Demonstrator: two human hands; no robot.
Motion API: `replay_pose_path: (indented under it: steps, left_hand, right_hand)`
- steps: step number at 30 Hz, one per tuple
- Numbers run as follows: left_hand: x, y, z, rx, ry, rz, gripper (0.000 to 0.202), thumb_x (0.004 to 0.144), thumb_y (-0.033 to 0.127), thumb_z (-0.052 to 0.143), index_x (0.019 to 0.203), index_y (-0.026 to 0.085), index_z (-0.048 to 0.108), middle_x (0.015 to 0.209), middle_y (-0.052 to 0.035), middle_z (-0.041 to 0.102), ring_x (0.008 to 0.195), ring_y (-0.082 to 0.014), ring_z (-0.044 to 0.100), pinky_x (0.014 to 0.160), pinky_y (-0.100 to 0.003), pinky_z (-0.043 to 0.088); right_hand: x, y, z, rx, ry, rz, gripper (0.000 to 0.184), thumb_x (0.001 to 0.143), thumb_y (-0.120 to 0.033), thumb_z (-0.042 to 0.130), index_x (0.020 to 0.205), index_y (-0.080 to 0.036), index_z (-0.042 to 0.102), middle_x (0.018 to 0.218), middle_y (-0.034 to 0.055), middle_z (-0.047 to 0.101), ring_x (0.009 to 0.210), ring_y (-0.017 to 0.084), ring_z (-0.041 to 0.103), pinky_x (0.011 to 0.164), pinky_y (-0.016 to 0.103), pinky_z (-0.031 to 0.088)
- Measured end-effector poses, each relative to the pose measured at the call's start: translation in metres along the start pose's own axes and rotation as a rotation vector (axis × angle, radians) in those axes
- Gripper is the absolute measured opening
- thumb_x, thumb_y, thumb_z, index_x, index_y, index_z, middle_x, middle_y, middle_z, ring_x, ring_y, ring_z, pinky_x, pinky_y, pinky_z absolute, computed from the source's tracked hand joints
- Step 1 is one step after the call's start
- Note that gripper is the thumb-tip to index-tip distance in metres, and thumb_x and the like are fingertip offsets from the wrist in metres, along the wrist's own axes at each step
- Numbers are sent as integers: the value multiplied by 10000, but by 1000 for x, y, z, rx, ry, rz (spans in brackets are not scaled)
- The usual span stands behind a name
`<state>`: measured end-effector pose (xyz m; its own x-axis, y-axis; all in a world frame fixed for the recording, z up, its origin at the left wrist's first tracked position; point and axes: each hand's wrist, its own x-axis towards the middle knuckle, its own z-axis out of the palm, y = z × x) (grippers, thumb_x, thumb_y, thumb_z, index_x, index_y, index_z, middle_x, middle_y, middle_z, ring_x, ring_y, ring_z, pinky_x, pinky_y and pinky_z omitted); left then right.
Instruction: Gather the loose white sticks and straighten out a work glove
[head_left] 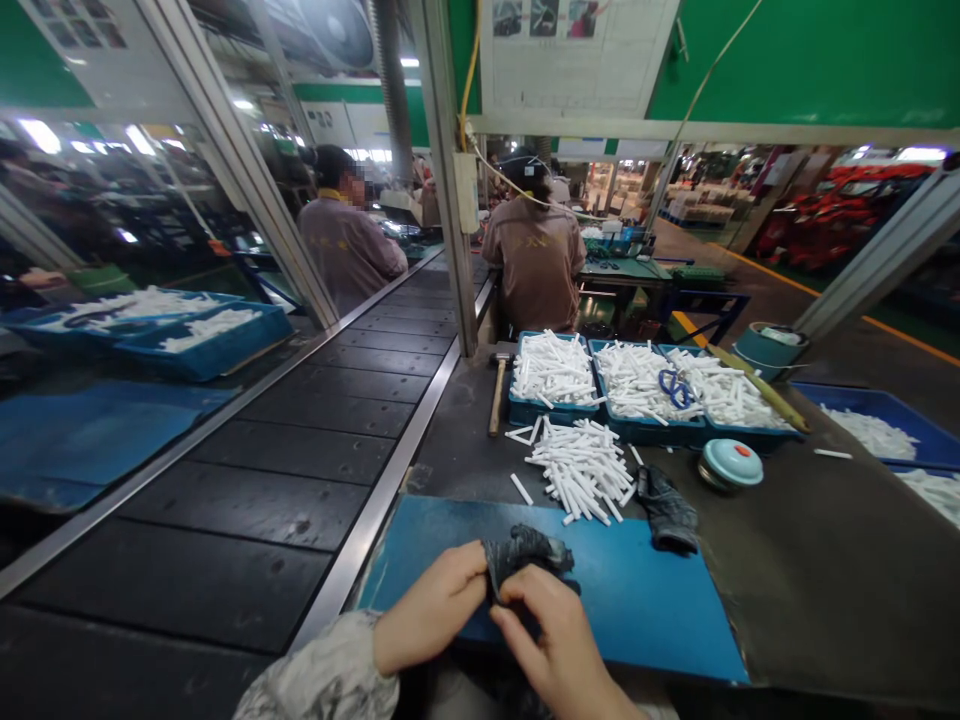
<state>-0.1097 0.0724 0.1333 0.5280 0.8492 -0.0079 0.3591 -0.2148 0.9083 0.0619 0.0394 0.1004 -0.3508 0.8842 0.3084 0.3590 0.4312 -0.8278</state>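
Both of my hands pinch a dark work glove (529, 552) just above the near edge of a blue mat (645, 600). My left hand (433, 606) grips the glove's cuff from the left, fingers closed. On the right, my right hand (559, 645) holds the same cuff with curled fingers. A second dark glove (667, 512) lies on the mat's far right corner. Beyond the mat sits a loose pile of white tubes (581, 468).
Two blue trays (551, 372) (690, 395) full of white tubes stand at the back, blue scissors (675, 388) on one. A hammer (497, 385) lies left of them, a teal lid (731, 463) right. A black conveyor belt (285, 470) runs along the left. Two people sit further along.
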Motion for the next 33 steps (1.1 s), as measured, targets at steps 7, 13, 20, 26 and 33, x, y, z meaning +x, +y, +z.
replay_pose_path:
  steps: [7, 13, 20, 26, 33]
  left_hand:
    - [0, 17, 5, -614, 122, -128, 308, 843, 264, 533, 1089, 146, 676, 1058, -86, 670, 1008, -230, 586, 994, -390, 434]
    - [0, 16, 1, -519, 34, -126, 331, 882, 247, 493, 1152, 137, 651, 1086, -92, 663, 1064, -227, 569, 988, -361, 432]
    - [-8, -2, 3, 205, -57, -9, 364, 897, 102, 388, 1125, 198, 655, 1043, -62, 677, 921, -192, 605, 854, -298, 463]
    - [-12, 5, 7, 433, 50, 125, 289, 906, 149, 525, 1169, 243, 602, 1148, -25, 656, 1060, -186, 599, 943, -280, 441]
    - [-7, -13, 6, 688, 275, 158, 58, 874, 160, 575, 832, 179, 610, 770, -10, 633, 717, -181, 606, 643, -265, 439]
  right_hand:
    - [0, -3, 8, -74, -125, -54, 27, 862, -183, 509, 852, -202, 525, 817, 19, 598, 746, 146, 544, 680, 244, 395]
    - [-2, 1, 10, 15, -52, -38, 32, 868, -196, 514, 836, -199, 512, 803, 8, 579, 725, 126, 533, 668, 221, 393]
    - [-2, 9, 6, 88, 31, 41, 57, 889, -201, 521, 868, -206, 573, 850, 0, 621, 781, 122, 569, 712, 205, 419]
    - [1, 17, -1, 166, 230, 236, 162, 900, -341, 553, 844, -196, 602, 740, -8, 608, 672, 118, 568, 615, 190, 434]
    - [-1, 12, -10, 243, 38, 144, 141, 902, -305, 544, 998, -228, 614, 973, 29, 627, 882, 146, 580, 793, 232, 455]
